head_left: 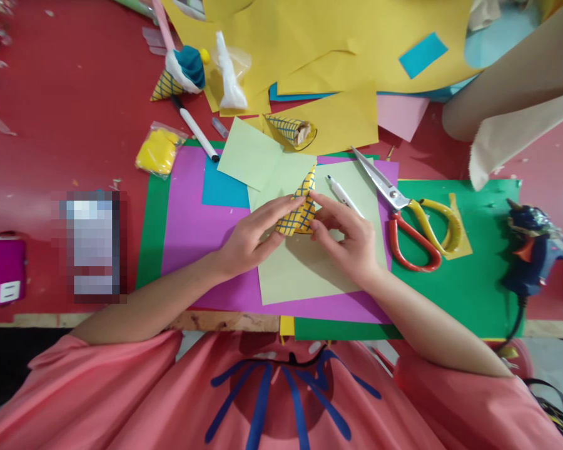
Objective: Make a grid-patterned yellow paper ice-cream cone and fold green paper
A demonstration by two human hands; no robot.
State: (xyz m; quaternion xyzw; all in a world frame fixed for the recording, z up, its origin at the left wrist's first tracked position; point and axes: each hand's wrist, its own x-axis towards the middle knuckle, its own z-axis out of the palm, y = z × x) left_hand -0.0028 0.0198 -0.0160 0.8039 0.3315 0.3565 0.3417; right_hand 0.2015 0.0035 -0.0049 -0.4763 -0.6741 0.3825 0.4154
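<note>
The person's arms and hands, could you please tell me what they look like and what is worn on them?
The left hand and right hand are ungloved, with bare forearms. The loose sleeves are coral pink, matching the shirt, whose front bears blue strokes.

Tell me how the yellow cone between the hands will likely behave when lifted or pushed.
The cone looks like rolled paper, so it is probably very light. Its thin-looking wall would likely crease under a hard squeeze. Its tapering shape suggests that, laid down, it may roll in a curve.
</note>
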